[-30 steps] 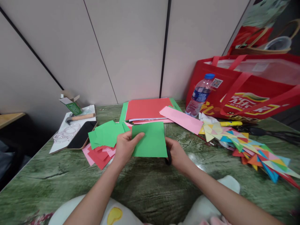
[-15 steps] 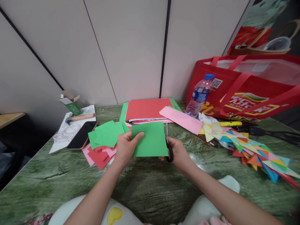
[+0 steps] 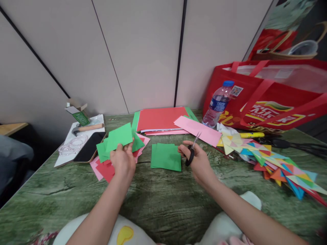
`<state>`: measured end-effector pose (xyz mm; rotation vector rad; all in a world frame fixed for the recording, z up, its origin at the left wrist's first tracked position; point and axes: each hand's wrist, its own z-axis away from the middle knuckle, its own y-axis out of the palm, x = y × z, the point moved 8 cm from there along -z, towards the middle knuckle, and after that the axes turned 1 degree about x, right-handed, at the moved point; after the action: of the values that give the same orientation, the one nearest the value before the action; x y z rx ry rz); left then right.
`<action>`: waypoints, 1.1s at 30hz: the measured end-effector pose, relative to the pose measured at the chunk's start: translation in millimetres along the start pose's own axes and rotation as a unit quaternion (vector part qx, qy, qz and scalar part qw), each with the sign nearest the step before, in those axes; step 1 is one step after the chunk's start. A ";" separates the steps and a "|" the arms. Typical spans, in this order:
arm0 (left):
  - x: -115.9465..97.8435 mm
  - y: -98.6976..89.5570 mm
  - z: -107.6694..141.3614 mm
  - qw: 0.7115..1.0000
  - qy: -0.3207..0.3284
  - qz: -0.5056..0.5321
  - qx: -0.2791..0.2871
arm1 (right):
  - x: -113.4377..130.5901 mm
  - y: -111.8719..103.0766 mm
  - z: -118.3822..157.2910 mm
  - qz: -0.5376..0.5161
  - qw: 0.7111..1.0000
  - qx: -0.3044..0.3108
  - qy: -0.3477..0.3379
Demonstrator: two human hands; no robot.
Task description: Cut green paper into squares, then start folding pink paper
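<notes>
My left hand [image 3: 123, 160] is over the pile at left, its fingers and thumb at the lower edge of a green paper piece [image 3: 119, 136]. Beneath that piece lie more green papers, with red paper [image 3: 106, 172] and pink paper [image 3: 95, 169] showing under them. Black-handled scissors [image 3: 191, 154] are in my right hand [image 3: 200, 165], their blades pointing up and away from me. Between my hands, a few green paper squares [image 3: 166, 158] lie overlapped on the table, just left of my right fingertips.
At the back lies a stack of coloured sheets [image 3: 162, 119], with a pink strip [image 3: 198, 130] over its right corner. A water bottle [image 3: 217, 105], red bag [image 3: 268, 98] and folded-paper chain [image 3: 278, 163] stand or lie right. A phone [image 3: 90, 147] and hammer [image 3: 89, 128] are left.
My left hand has moved left to the pile with a green piece. Green squares now lie on the table between my hands. The scissors have come away from the paper and tilted right.
</notes>
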<state>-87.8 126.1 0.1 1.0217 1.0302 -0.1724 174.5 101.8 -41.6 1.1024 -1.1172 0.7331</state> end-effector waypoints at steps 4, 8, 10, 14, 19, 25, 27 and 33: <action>13.3 -2.9 2.7 0.996 -0.076 -0.038 -0.005 | -2.9 -2.8 0.1 0.000 1.000 -0.017 0.017; 41.0 4.5 16.8 0.971 -0.185 -0.121 0.093 | -5.8 -5.0 1.1 -0.013 0.998 -0.036 0.052; 51.0 10.9 25.3 0.952 -0.208 -0.155 0.163 | -5.8 -5.0 1.7 -0.015 0.997 -0.039 0.058; 57.7 16.0 34.2 0.931 -0.213 -0.195 0.222 | -5.0 -4.0 1.9 -0.024 0.998 -0.034 0.049; 58.4 16.2 37.5 0.911 -0.231 -0.252 0.232 | -7.2 -3.4 1.5 -0.041 0.997 -0.029 0.053; 58.9 16.3 38.4 0.907 -0.227 -0.264 0.238 | -5.3 -0.6 2.8 -0.065 0.996 -0.022 0.054; 60.3 16.2 38.9 0.903 -0.229 -0.269 0.243 | -5.9 1.2 3.5 -0.068 0.996 -0.013 0.058; 61.6 17.0 40.9 0.896 -0.237 -0.270 0.262 | -11.4 4.4 4.2 -0.037 0.997 0.014 0.066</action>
<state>-19.1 123.8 -32.1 1.0671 0.8015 -1.1553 165.7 99.9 -50.8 1.0962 -0.9517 0.7539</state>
